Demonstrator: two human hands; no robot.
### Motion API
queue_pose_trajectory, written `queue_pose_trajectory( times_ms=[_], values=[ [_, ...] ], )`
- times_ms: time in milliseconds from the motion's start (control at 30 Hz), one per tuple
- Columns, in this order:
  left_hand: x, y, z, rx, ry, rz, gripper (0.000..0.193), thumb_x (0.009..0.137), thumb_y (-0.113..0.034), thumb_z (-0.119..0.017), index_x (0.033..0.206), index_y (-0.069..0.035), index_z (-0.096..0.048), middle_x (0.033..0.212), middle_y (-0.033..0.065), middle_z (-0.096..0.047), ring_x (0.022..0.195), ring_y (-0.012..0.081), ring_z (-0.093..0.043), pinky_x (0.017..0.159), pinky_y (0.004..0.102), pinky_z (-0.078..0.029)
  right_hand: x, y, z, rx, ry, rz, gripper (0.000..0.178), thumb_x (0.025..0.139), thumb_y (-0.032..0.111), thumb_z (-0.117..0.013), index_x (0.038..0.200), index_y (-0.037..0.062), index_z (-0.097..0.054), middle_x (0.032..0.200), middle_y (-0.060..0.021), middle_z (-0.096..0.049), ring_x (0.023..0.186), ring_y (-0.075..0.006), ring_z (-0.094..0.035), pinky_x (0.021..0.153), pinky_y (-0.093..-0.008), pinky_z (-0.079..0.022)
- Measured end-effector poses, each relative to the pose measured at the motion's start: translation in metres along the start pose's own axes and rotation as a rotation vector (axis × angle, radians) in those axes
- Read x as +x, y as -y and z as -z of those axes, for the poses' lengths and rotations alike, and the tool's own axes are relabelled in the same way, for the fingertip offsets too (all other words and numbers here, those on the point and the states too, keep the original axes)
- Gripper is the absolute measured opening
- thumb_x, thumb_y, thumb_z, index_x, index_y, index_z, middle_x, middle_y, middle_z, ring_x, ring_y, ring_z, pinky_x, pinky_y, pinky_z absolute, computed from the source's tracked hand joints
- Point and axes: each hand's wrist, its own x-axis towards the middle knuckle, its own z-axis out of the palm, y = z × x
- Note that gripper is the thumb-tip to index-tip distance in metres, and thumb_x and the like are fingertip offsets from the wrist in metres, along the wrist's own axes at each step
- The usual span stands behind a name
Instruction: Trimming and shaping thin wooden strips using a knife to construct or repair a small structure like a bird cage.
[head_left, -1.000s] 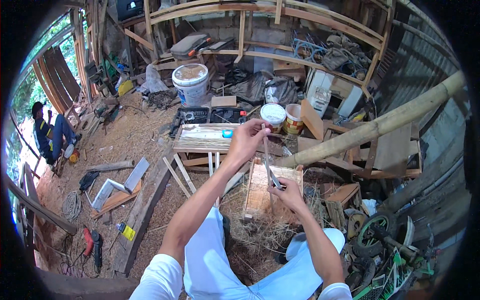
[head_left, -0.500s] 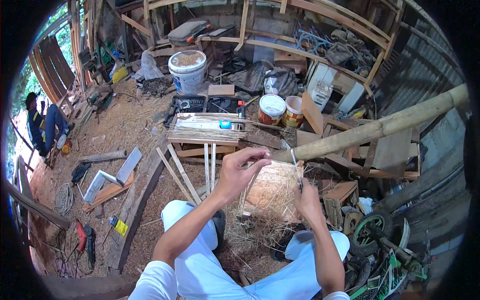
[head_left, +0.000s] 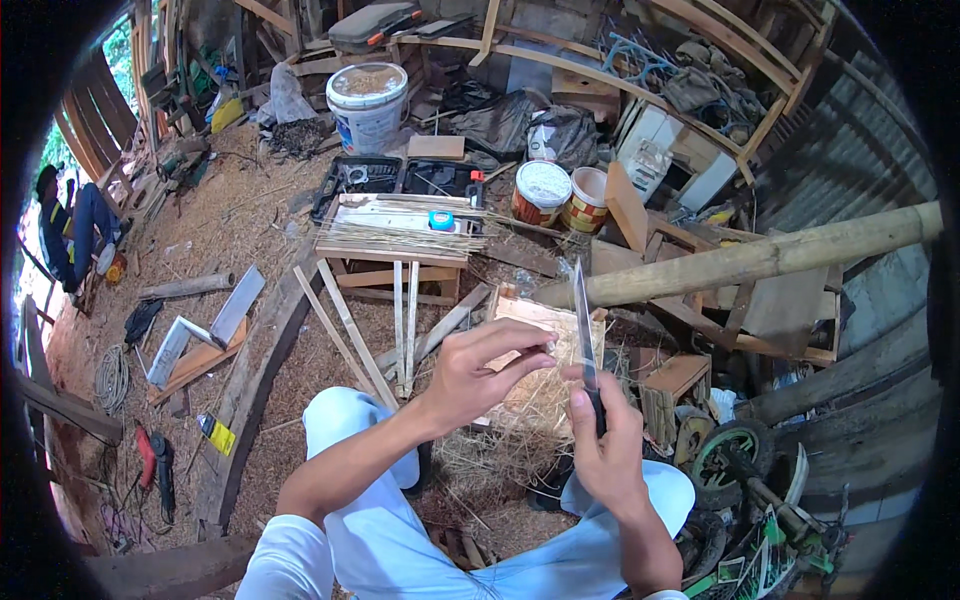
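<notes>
My right hand (head_left: 610, 435) grips the black handle of a knife (head_left: 583, 325), its long blade pointing up and away from me. Just left of it, my left hand (head_left: 485, 372) pinches a thin pale strip between thumb and fingers. Only the strip's end shows at the fingertips, close to the blade; I cannot make out the rest. Below both hands is a pale wooden block (head_left: 530, 318), with a tangle of thin shavings (head_left: 515, 450) on and around it. A thick bamboo pole (head_left: 760, 265) slants from the block's far edge up to the right.
Ahead, a low bench (head_left: 345, 262) bears thin strips and a blue tape measure (head_left: 440, 220). Buckets (head_left: 543, 192) stand beyond. A small green-framed wheeled vehicle (head_left: 740, 500) lies at lower right. Power tools (head_left: 160, 475) rest on the left floor. A person (head_left: 75, 230) sits far left.
The knife has swung more upright and its blade now shows fully. My hands have moved slightly lower and closer together. The view has shifted a little.
</notes>
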Motion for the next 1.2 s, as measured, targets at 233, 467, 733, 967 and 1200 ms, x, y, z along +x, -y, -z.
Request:
queue_pose_trajectory(
  times_ms=[233, 467, 733, 967, 1200],
  values=[
    [-0.004, 0.005, -0.002, -0.035, 0.011, -0.002, 0.022, 0.074, -0.002, -0.073, 0.094, 0.000, -0.064, 0.086, 0.0097, -0.066, 0.075, 0.0187, -0.064, 0.067, 0.0297, -0.051, 0.003, -0.004, 0.007, -0.384, 0.087, -0.230, 0.054, 0.091, 0.008, -0.045, 0.142, 0.0064, -0.027, 0.083, -0.0223, -0.064, 0.073, -0.0435, -0.062, 0.066, -0.0503, -0.047],
    [0.002, 0.002, -0.005, 0.035, 0.000, 0.014, 0.026, 0.076, -0.001, -0.071, 0.102, -0.003, -0.065, 0.087, 0.0094, -0.065, 0.071, 0.0163, -0.062, 0.063, 0.0275, -0.050, 0.011, -0.017, 0.018, -0.558, 0.119, -0.351, 0.046, 0.093, 0.013, -0.044, 0.137, 0.0018, -0.035, 0.096, -0.0242, -0.063, 0.083, -0.0426, -0.063, 0.071, -0.0486, -0.049],
    [-0.003, -0.001, -0.018, -0.090, -0.036, 0.118, 0.029, 0.076, -0.004, -0.073, 0.104, -0.003, -0.064, 0.087, 0.0075, -0.065, 0.074, 0.0160, -0.064, 0.066, 0.0280, -0.051, 0.006, -0.009, 0.004, -0.008, -0.146, 0.012, 0.032, 0.097, 0.018, -0.044, 0.124, 0.0019, -0.050, 0.067, -0.0041, -0.050, 0.056, -0.0118, -0.047, 0.051, -0.0267, -0.037],
    [-0.010, -0.001, -0.012, -0.072, 0.082, 0.071, 0.022, 0.074, -0.005, -0.074, 0.094, -0.001, -0.066, 0.090, 0.0102, -0.068, 0.082, 0.0198, -0.067, 0.071, 0.0291, -0.052, -0.004, 0.004, 0.012, -0.022, -0.003, -0.020, 0.018, 0.096, 0.015, -0.046, 0.103, 0.0013, -0.055, 0.065, -0.0155, -0.056, 0.054, -0.0280, -0.057, 0.050, -0.0365, -0.042],
    [-0.018, -0.001, -0.013, -0.032, 0.076, -0.033, 0.024, 0.074, -0.003, -0.073, 0.097, -0.001, -0.068, 0.090, 0.0112, -0.069, 0.080, 0.0227, -0.067, 0.069, 0.0309, -0.053, -0.014, 0.011, 0.011, -0.067, 0.108, -0.134, 0.014, 0.095, 0.012, -0.046, 0.097, -0.0010, -0.050, 0.068, -0.0240, -0.057, 0.062, -0.0422, -0.059, 0.052, -0.0443, -0.043]
  ],
)
